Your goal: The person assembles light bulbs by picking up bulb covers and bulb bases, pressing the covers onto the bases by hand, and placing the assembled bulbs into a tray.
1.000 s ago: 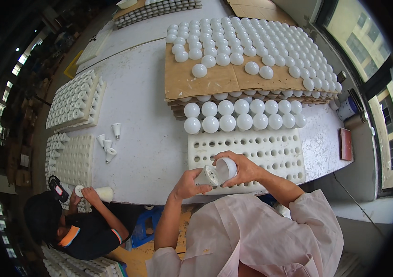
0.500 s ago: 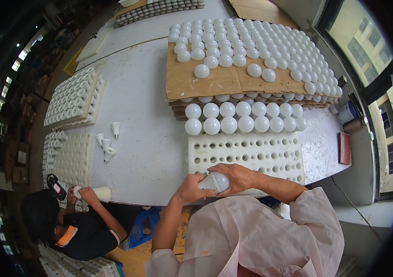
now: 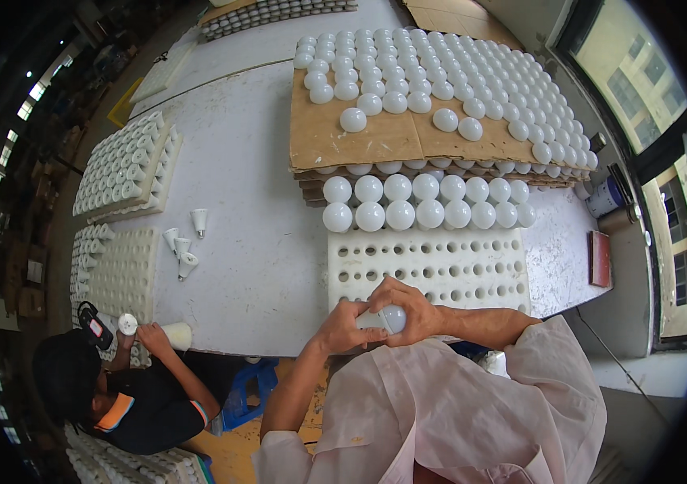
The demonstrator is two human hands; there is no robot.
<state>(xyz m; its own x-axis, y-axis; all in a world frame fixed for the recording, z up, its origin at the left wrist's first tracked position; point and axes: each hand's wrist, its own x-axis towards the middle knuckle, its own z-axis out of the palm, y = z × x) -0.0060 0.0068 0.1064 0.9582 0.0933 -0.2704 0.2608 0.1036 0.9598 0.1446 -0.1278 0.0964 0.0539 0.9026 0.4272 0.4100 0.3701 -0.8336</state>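
Bulb (image 3: pixel 384 319) at lower centre of frame, long axis near-horizontal; dome points right, housing left. Versus 1.0 s earlier: dome and housing, then apart, now sit joined. Left hand (image 3: pixel 342 327): fingers curled about the housing, gripping it. Right hand (image 3: pixel 411 313): fingers bent closely around the dome, arched over the top; fingertip contact partly hidden.

Pale pinkish shirt (image 3: pixel 472 395), loose sleeves (image 3: pixel 559 363)
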